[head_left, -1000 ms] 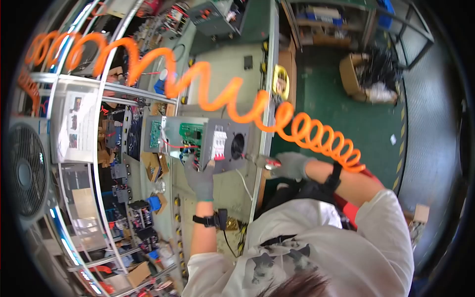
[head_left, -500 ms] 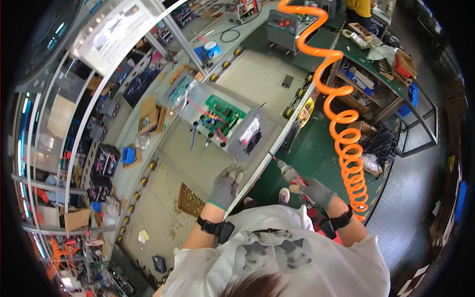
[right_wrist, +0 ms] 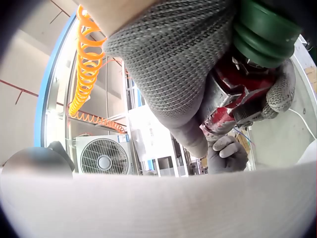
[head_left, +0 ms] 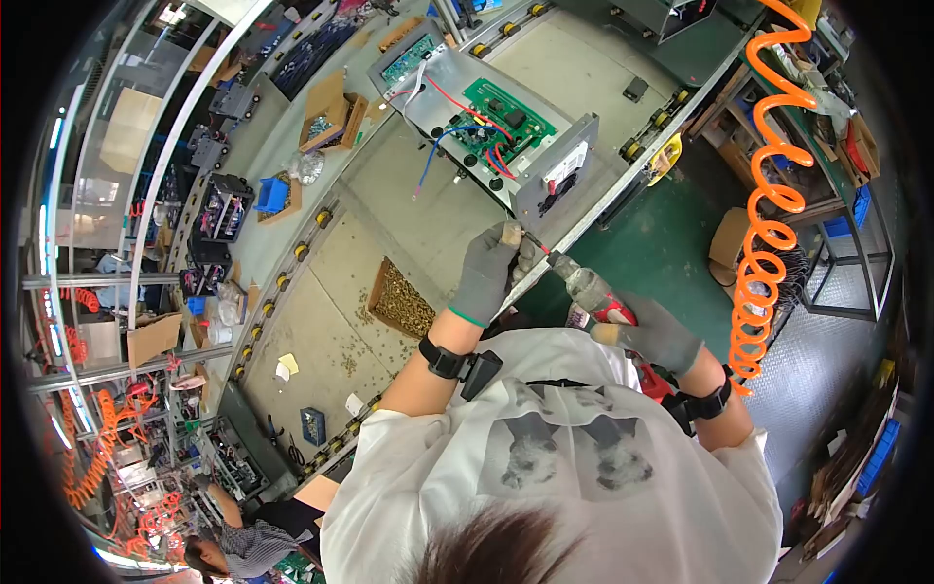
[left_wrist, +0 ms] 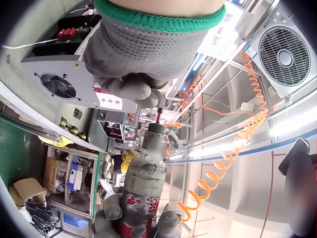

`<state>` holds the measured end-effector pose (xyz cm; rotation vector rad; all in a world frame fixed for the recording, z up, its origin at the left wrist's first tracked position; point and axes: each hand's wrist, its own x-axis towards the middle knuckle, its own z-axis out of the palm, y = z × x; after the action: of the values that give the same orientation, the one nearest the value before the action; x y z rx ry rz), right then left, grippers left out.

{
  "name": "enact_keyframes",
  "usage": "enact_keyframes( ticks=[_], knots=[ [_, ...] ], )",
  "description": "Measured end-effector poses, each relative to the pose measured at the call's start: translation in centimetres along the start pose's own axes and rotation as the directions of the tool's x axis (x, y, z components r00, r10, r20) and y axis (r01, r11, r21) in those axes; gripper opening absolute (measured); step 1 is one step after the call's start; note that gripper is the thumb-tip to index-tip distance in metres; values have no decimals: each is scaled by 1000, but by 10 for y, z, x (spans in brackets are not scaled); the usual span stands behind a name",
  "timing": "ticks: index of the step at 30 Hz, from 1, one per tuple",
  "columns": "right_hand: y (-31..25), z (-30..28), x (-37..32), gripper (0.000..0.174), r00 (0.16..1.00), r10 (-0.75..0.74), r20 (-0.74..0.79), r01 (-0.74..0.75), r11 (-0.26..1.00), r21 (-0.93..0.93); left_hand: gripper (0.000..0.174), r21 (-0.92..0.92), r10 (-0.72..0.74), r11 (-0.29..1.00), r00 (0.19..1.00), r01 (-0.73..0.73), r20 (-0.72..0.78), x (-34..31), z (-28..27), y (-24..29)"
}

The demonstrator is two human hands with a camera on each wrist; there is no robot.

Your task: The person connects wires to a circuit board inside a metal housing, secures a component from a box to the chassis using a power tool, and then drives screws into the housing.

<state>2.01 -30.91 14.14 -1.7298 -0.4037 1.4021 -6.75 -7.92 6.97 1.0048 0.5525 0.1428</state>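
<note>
My gloved right hand (head_left: pixel 660 336) grips a red and grey power screwdriver (head_left: pixel 591 290), its body worn and grimy. The tool's thin bit (left_wrist: pixel 159 117) points toward my left hand (head_left: pixel 486 271). In the left wrist view that gloved hand pinches the tip of the bit between curled fingers (left_wrist: pixel 141 91); whether a screw sits there is hidden. Just beyond the left hand is a grey metal unit (head_left: pixel 574 165) with its top off. Inside it are a green circuit board (head_left: pixel 511 112) and loose red and blue wires. A round fan (left_wrist: pixel 58 86) shows in its end panel.
A tray of small brass-coloured parts (head_left: pixel 401 300) lies on the bench, with some scattered around it. Rollers (head_left: pixel 302 251) line the bench edges. An orange coiled hose (head_left: pixel 764 253) hangs at the right. Cardboard boxes (head_left: pixel 331 112) and a blue bin (head_left: pixel 272 195) stand on the far side.
The head view has turned. My left hand has left the unit's end panel and moved back toward the bench edge. The screwdriver and left hand have come together at the bit's tip.
</note>
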Motion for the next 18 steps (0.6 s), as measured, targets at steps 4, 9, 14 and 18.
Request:
enact_keyframes(
  ticks=[4, 9, 14, 18],
  knots=[
    [9, 2, 7, 46, 1000, -25, -13, 25, 1000, 11, 32, 3, 4, 1000, 999, -5, 36, 0, -2, 2],
    [11, 2, 8, 52, 995, -90, -53, 81, 986, -148, 34, -23, -17, 1000, 1000, 17, 26, 0, 1, 4],
    [19, 3, 9, 52, 989, -111, -96, 86, 968, -237, 30, 91, 11, 996, 1000, -9, -29, 2, 3, -1],
    [27, 1, 8, 54, 988, -139, -71, 126, 977, -171, 28, 377, 203, 902, 977, -210, 58, 0, 7, 9]
  ],
)
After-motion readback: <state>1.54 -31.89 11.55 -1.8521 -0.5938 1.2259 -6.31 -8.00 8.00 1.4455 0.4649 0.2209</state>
